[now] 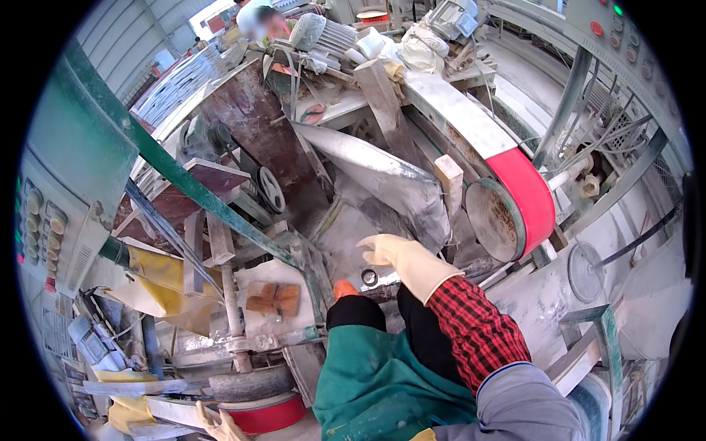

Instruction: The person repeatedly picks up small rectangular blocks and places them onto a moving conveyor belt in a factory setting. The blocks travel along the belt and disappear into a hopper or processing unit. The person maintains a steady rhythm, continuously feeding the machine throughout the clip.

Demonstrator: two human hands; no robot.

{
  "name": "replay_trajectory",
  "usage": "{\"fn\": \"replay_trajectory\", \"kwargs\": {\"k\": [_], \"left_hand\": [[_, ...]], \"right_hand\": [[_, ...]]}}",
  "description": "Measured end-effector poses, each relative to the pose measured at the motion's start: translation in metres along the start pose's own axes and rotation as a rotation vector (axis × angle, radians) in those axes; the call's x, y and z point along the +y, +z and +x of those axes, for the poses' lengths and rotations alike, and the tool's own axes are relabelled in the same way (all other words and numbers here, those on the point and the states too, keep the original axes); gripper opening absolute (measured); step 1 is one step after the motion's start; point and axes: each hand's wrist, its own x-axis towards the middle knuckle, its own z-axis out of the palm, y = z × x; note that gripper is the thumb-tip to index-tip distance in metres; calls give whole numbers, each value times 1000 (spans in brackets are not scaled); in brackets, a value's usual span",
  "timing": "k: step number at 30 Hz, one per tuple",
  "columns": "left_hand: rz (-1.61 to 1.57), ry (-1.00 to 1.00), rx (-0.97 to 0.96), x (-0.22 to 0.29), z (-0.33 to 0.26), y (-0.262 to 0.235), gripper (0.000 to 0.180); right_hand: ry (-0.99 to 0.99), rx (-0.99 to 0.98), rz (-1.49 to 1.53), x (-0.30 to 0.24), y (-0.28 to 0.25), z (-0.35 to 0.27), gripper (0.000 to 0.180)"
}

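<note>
My right hand (pixel 384 251), in a cream rubber glove below a red-and-black checked sleeve (pixel 478 323), reaches forward over the dusty floor. Its fingers are loosely bent and somewhat apart, with nothing visible in them. Just below it, a small dark ring-shaped thing (pixel 369 277) lies near my orange boot tip (pixel 344 289). At the lower left edge, my left hand (pixel 219 424) wears a similar glove. Its fingers are spread beside the red belt (pixel 265 415) of a low belt machine; I cannot tell whether they touch it. A green apron (pixel 382 375) covers my lap.
Ahead at right is another belt machine with a red belt end (pixel 531 202). A bent metal sheet (pixel 382 173) and a wooden post (pixel 448 180) stand before it. Control panels (pixel 73 213) flank me. A green bar (pixel 198 184) slants across the left. Another person (pixel 255 20) is at the back.
</note>
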Motion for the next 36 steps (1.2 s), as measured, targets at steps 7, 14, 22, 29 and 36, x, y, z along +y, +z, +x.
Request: {"fn": "replay_trajectory", "kwargs": {"k": [7,14,22,29,36], "left_hand": [[-305,587,-251,39,32,72,69],[-235,903,-357,118,18,131,81],[170,611,-368,49,71,76,69],[705,217,-127,-102,82,-17,70],[674,139,-139,-94,68,3,68]], "right_hand": [[-216,-349,1206,-154,111,13,58],[-303,-147,960,-249,100,-44,67],[-279,723,1411,-72,0,-5,62],[-39,1521,1004,118,-162,-76,65],[361,1529,958,254,-225,-115,53]]}}
